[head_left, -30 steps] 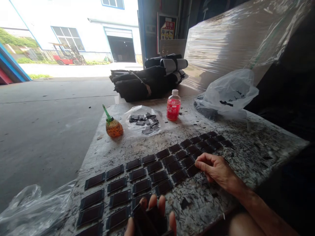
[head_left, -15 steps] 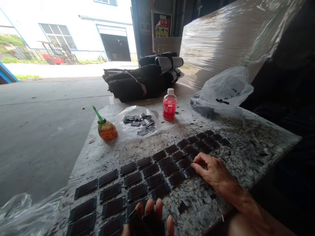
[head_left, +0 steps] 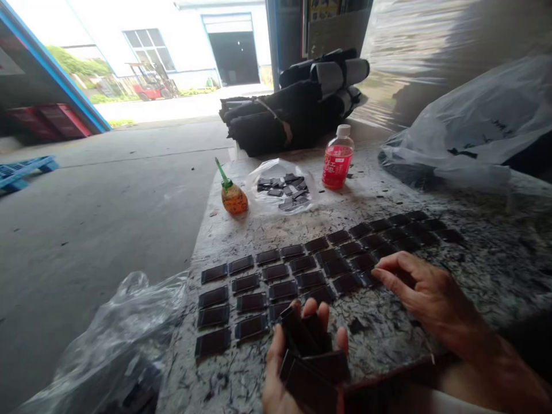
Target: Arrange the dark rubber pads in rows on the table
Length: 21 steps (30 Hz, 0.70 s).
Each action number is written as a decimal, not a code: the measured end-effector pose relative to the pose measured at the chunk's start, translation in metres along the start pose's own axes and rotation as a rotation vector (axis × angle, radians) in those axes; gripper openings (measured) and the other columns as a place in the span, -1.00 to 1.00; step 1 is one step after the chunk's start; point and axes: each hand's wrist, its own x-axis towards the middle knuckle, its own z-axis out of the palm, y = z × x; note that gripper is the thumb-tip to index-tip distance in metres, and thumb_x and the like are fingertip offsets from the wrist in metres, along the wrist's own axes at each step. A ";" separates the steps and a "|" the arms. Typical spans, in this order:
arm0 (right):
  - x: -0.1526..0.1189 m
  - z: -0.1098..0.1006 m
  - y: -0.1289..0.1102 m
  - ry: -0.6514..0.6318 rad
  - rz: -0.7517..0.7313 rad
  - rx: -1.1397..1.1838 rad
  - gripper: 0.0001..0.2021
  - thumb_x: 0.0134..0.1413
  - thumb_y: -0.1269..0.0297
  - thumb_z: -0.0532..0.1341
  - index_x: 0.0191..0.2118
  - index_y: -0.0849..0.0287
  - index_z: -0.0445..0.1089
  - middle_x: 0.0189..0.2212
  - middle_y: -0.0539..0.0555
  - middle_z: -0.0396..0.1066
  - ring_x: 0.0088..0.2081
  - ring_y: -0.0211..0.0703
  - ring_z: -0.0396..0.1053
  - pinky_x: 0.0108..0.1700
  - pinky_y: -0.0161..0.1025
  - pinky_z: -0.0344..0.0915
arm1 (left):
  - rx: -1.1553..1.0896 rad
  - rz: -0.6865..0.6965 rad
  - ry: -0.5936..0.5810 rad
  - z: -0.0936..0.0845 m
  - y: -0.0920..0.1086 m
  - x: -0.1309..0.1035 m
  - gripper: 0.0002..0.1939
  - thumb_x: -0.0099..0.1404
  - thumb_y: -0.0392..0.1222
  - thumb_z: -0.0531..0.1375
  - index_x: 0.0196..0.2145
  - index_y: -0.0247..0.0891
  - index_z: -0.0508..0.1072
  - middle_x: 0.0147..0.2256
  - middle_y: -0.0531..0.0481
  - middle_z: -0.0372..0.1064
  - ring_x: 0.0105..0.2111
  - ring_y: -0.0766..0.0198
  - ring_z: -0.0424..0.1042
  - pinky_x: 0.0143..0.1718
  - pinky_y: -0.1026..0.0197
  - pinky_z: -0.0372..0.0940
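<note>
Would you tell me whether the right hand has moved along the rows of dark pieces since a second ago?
No: the right hand rests at the same near-row spot among the dark pieces; only the camera shifted.

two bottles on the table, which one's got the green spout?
The small round orange bottle at the table's left edge, left of the clear bag of dark pieces. The taller red bottle has a white cap instead.
</note>
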 end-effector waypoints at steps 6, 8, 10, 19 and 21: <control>-0.031 0.007 -0.053 -0.414 -0.188 0.272 -0.95 0.15 0.31 0.15 -0.31 0.08 0.35 -0.42 -0.08 0.35 -0.42 -0.30 0.34 -0.39 -0.38 0.26 | -0.075 -0.028 -0.132 -0.013 -0.007 0.003 -0.59 0.45 -0.22 -0.13 -0.09 -0.31 0.49 -0.03 -0.18 0.39 0.03 0.04 0.35 0.05 -0.06 0.26; -0.037 0.013 -0.061 -0.435 -0.255 0.288 -0.89 0.09 0.41 0.19 -0.25 0.09 0.34 -0.34 -0.06 0.34 -0.35 -0.31 0.35 -0.33 -0.39 0.26 | -0.078 -0.047 -0.191 -0.016 -0.007 0.004 -0.61 0.45 -0.24 -0.12 -0.08 -0.30 0.49 -0.01 -0.15 0.39 0.03 0.10 0.34 0.06 0.04 0.26; -0.038 0.018 -0.063 -0.441 -0.260 0.266 -0.83 0.04 0.48 0.21 -0.25 0.08 0.33 -0.31 -0.06 0.32 -0.33 -0.32 0.34 -0.31 -0.39 0.23 | -0.081 -0.055 -0.223 -0.015 -0.007 0.003 -0.61 0.45 -0.24 -0.12 -0.08 -0.28 0.49 -0.02 -0.12 0.40 0.04 0.15 0.34 0.05 0.12 0.27; -0.040 0.022 -0.063 -0.466 -0.186 0.279 -0.75 -0.06 0.57 0.23 -0.27 0.10 0.31 -0.29 -0.07 0.32 -0.24 -0.31 0.32 -0.20 -0.39 0.21 | -0.076 -0.036 -0.156 -0.003 -0.008 -0.004 -0.60 0.44 -0.22 -0.11 -0.15 -0.27 0.53 -0.08 -0.11 0.46 -0.01 0.19 0.39 0.06 0.17 0.24; -0.041 0.021 -0.064 -0.465 -0.173 0.283 -0.76 -0.07 0.56 0.23 -0.28 0.09 0.31 -0.27 -0.06 0.31 -0.24 -0.30 0.32 -0.21 -0.38 0.20 | -0.092 -0.023 -0.148 -0.004 -0.008 -0.004 -0.60 0.44 -0.23 -0.10 -0.19 -0.23 0.55 -0.09 -0.08 0.47 0.00 0.20 0.38 0.09 0.14 0.21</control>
